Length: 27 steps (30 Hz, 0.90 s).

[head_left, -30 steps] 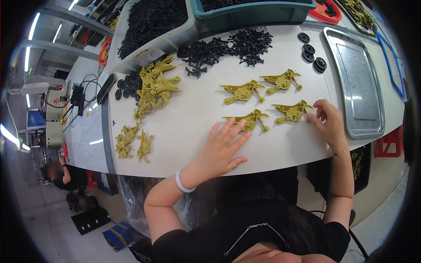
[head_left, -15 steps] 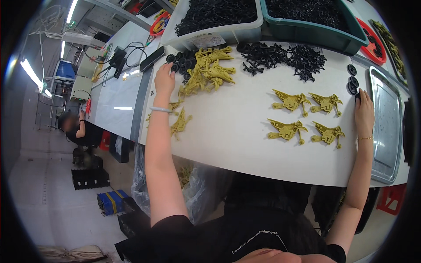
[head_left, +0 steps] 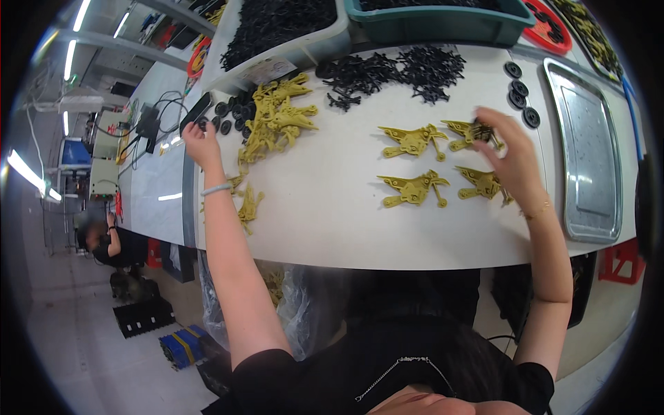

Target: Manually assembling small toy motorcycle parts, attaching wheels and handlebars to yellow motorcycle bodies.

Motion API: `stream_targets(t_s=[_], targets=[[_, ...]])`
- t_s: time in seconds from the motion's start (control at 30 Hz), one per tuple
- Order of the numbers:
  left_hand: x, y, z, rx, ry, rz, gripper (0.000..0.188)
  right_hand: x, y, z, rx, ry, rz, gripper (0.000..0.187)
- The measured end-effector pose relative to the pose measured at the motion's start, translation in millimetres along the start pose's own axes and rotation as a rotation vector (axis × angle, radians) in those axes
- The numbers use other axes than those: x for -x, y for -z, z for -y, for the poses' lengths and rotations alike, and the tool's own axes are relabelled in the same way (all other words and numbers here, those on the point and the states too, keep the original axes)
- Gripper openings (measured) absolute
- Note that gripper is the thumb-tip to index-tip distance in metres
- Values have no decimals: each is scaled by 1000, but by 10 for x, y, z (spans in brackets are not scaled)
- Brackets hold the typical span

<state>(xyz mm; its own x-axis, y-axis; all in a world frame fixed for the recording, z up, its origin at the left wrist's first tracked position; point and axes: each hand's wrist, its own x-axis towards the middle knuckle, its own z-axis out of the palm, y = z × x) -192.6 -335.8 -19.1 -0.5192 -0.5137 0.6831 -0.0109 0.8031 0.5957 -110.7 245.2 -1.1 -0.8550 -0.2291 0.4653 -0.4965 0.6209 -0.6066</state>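
White worktable (head_left: pixel 332 228) under both hands, edge toward the body. Beyond the fingers, at the far edge: pale bin (head_left: pixel 277 41) heaped with black parts, teal bin (head_left: pixel 443 24) beside it. Metal tray (head_left: pixel 588 159) just outside the right hand's little-finger side. Heap of yellow moulded parts (head_left: pixel 277 124) just inward of the left fingers; loose black sprues (head_left: pixel 394 72) further along, past the right fingertips. Four yellow parts in a two-by-two block: two (head_left: pixel 413 140) (head_left: pixel 413 190) just inward of the right hand, two partly beneath it.

Right hand (head_left: pixel 508 155) hovering blurred over the outer pair, fingers loosely curled and slightly spread, small dark piece (head_left: pixel 482 130) at the fingertips over the upper yellow part (head_left: pixel 462 128); pinched or only touched, cannot tell. Left hand (head_left: pixel 200 142) stretched to the table's far left, fingers bent down onto a cluster of black round caps (head_left: pixel 232 114); grip on one, cannot tell. More black caps (head_left: pixel 520 90) in a row beyond the right fingertips, near the tray.
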Motion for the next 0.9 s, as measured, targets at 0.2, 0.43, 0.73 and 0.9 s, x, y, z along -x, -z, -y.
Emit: stream_targets(t_s=[0.2, 0.43, 0.73, 0.9], targets=[[986, -124, -1620, 541, -22, 712, 40, 72, -255, 242, -7, 3, 263, 37], [1707, -104, -2435, 431, -438, 1099, 37, 132, -346, 167, 62, 87, 244, 38], [1856, -171, -2359, 404, -410, 1151, 38, 152, -391, 118, 67, 99, 246, 39], [1914, -114, -2389, 400, -396, 1099, 38, 151, -423, 138, 77, 122, 227, 39]])
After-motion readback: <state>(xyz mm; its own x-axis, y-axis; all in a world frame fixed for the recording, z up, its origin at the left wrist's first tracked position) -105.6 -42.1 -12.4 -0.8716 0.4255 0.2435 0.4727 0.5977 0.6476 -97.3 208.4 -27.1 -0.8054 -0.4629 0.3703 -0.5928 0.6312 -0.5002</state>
